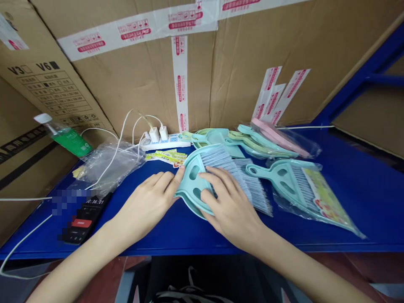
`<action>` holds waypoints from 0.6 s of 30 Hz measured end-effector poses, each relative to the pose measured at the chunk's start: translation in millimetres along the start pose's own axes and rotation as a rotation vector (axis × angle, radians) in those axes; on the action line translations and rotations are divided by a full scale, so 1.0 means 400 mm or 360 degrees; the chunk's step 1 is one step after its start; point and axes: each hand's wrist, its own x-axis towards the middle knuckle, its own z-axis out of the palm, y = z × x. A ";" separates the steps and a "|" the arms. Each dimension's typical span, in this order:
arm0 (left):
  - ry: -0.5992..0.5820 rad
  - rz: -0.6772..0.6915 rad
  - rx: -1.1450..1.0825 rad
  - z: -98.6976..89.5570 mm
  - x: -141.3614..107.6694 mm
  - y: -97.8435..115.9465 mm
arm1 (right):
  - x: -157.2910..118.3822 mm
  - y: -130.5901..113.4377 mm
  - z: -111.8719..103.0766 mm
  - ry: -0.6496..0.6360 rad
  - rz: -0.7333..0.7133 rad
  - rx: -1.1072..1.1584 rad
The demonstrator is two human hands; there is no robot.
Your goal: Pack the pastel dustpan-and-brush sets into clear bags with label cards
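Observation:
A light-blue hand brush (pixel 192 168) with grey-blue bristles lies against a matching light-blue dustpan (pixel 191 206), whose edge shows beneath it. My left hand (pixel 159 189) is closed at the handle end of the pair, hiding the handles. Across the brush head, my right hand (pixel 225 202) grips with its fingers on top and its thumb side towards me. More bristles (pixel 261 198) poke out to the right, beyond my right hand. Farther right lies a bagged brush-and-dustpan set (pixel 287 181) with a yellow-green printed card.
Behind are loose green and blue dustpans (pixel 221 136) and a bagged pink piece (pixel 277 134). A white power strip (pixel 166 142), labels (pixel 170 156), clear plastic bags (pixel 110 162), a tilted bottle (pixel 67 139) and a phone (pixel 83 221) stand left. Cardboard boxes (pixel 135 84) wall the back.

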 end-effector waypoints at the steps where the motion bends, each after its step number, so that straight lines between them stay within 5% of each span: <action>1: -0.0007 -0.0001 -0.0024 -0.008 0.009 0.001 | -0.004 0.000 -0.002 0.0044 0.0012 -0.0061; 9: -0.0062 0.0111 -0.0172 -0.023 0.074 0.004 | -0.032 0.028 -0.038 0.0121 0.0056 -0.0130; 18: -0.0266 -0.0050 -0.0255 -0.002 0.122 -0.022 | -0.047 0.054 -0.056 0.0184 0.0109 -0.0151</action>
